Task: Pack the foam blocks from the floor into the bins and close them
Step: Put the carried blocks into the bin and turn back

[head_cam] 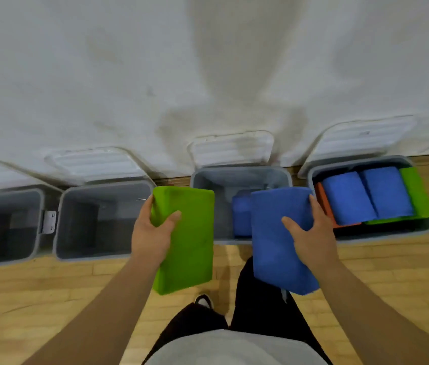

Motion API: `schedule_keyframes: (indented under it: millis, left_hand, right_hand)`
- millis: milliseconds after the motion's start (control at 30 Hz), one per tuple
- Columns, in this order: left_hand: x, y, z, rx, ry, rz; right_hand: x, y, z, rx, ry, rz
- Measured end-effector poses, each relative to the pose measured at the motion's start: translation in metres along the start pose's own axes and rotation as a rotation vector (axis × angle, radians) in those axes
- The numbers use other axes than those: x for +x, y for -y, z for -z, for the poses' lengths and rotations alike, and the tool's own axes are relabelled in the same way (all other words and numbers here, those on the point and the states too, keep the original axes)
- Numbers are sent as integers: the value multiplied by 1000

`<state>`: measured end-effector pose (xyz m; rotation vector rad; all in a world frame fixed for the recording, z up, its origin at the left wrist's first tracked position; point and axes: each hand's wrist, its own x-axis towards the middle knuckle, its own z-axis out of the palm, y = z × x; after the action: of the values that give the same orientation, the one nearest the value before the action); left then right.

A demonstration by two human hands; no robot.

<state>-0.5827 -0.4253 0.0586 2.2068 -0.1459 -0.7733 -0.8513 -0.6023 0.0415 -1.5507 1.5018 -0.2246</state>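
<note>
My left hand (152, 230) grips a green foam block (192, 243) by its left edge, held above the floor between two bins. My right hand (307, 233) grips a blue foam block (274, 233) over the front right of the third grey bin (203, 183), which holds one blue block (241, 216) standing inside. The fourth bin (382, 234) at the right is packed with two blue blocks (366, 197), a green block (416, 191) and an orange block (325, 204). Two grey bins on the left, the near-left bin (58, 225) and the far-left bin (38, 222), look empty.
All four bins stand in a row against a white wall (155, 61), their translucent lids (232, 148) flipped open and leaning back on it. A metal latch (49, 222) sits between the two left bins. Wooden floor (50, 293) lies in front; my legs and a shoe (204, 301) are below.
</note>
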Motion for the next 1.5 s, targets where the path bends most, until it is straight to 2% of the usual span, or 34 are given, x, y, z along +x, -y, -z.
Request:
schedule_keyframes:
  millis: [133, 267, 533, 667, 767, 967, 1133, 1200, 1267, 1333, 1400, 1500]
  left_hand:
    - [64, -9, -52, 101, 1, 69]
    - [160, 13, -127, 190, 123, 122]
    - [350, 181, -306, 389, 357, 163]
    - [396, 271, -365, 523, 395, 190]
    - [395, 302, -381, 525, 431, 208]
    - [335, 296, -381, 239, 654, 193]
    - [320, 282, -381, 366, 584, 84]
    - [319, 284, -391, 401, 545, 59]
    - [318, 291, -409, 423, 545, 58]
    - [317, 303, -431, 460, 595, 45]
    - [314, 317, -449, 510, 642, 33]
    - [310, 327, -457, 562, 648, 0]
  right_hand:
    - [93, -3, -23, -52, 73, -77]
    - [181, -36, -77, -102, 74, -162]
    - [319, -181, -217, -89, 10, -309]
    - [344, -251, -264, -76, -7, -251]
    - [348, -278, -282, -66, 36, -273]
    - [349, -286, -299, -91, 186, -259]
    - [362, -279, -303, -164, 253, -136]
    - [369, -280, -299, -281, 222, -57]
    - [378, -290, -295, -527, 150, 34]
    - [384, -310, -290, -732, 140, 2]
    - [382, -335, -288, -782, 190, -43]
    - [379, -360, -285, -807, 187, 28]
